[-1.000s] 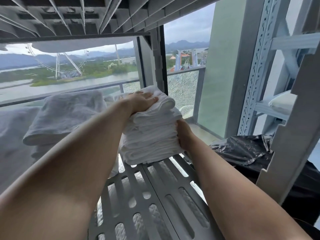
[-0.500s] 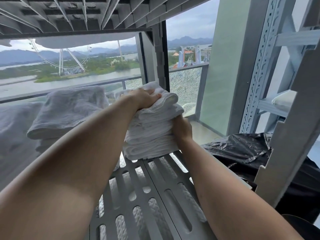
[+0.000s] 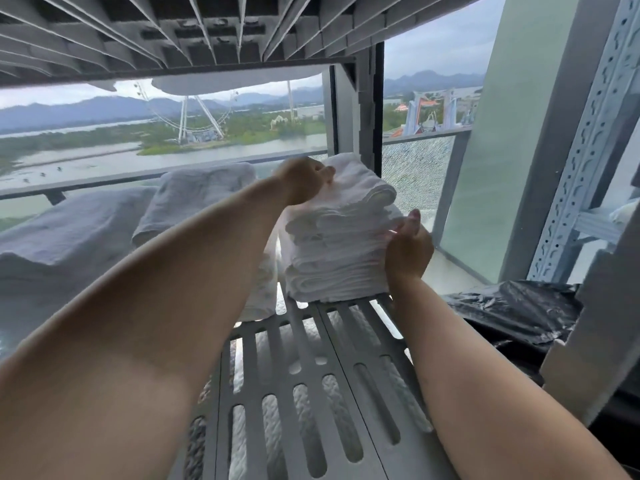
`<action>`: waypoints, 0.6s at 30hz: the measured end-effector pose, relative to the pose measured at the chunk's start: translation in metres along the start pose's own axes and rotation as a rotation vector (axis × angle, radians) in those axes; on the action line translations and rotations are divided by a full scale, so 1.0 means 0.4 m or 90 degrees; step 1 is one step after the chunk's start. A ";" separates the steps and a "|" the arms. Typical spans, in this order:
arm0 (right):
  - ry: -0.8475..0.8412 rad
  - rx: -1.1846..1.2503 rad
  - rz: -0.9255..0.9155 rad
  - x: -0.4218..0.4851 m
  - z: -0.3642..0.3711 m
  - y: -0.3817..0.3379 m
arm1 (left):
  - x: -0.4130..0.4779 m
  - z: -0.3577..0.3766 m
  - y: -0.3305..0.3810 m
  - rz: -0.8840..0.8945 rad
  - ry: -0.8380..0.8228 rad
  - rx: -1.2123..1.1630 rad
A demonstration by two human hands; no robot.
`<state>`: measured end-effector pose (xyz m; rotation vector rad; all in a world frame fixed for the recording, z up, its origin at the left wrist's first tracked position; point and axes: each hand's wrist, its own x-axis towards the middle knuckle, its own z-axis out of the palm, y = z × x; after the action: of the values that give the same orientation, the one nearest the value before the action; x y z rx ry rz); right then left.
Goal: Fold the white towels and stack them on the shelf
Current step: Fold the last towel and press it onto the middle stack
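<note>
**A:** how far along is this judged to be?

**B:** Pretty far imo. A slotted shelf [image 3: 311, 375] is spread out below the fingers, and a stack of folded white towels [image 3: 339, 251] is already set on it, sandwiched btw the two hands. Bulkier folded towels [image 3: 194, 199] are parked left of the left fingers, on the same level. So this pile looks folded + stacked, and prob only squaring-up is left. No unfolded towels are seen, so whether more are waiting can't be told.

**A:** hands?

**B:** Right hand [image 3: 408, 247]: fingers [image 3: 412, 218] are kept fairly straight and laid against the stack's right side, w/ nothing gripped. Left hand [image 3: 304, 181] is up at the pile's top-left edge w/ fingers curled, but it's blurred, so whether cloth is pinched can't be told tbh.

**A:** materials?

**B:** Shelf is read as rigid grey panel w/ long rounded slots. A ribbed upper shelf underside [image 3: 207, 29] is seen above the fingers. Bulkier towels: thick, nubby, greyish in shade. Black bag [image 3: 512, 313], right of & below the right fingers: thin, crinkly, glossy plastic. Stack: soft terry, rounded fold edges facing out, layers a bit uneven, so squishing or leaning would be expected if it's shoved.
</note>
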<state>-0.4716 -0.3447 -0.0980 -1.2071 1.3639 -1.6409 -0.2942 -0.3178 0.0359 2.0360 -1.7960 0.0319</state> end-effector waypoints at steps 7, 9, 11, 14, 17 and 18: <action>0.039 -0.091 -0.415 -0.087 -0.012 -0.136 | -0.103 -0.100 -0.047 -0.007 0.082 0.064; 0.030 -0.110 -0.519 -0.133 0.004 -0.172 | -0.143 -0.146 -0.078 -0.029 0.126 0.061; -0.005 -0.125 -0.595 -0.179 0.034 -0.200 | -0.184 -0.190 -0.124 -0.061 0.157 0.084; -0.093 -0.120 -0.666 -0.256 0.093 -0.221 | -0.262 -0.229 -0.198 -0.110 0.222 0.091; -0.195 -0.123 -0.690 -0.339 0.153 -0.220 | -0.351 -0.242 -0.259 -0.160 0.278 0.048; -0.219 -0.135 -0.690 -0.362 0.171 -0.219 | -0.377 -0.242 -0.278 -0.171 0.286 0.029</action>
<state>-0.3530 -0.2171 -0.0444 -2.4911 0.6574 -1.7996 -0.1882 -0.1358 0.0474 2.0783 -1.2540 0.4192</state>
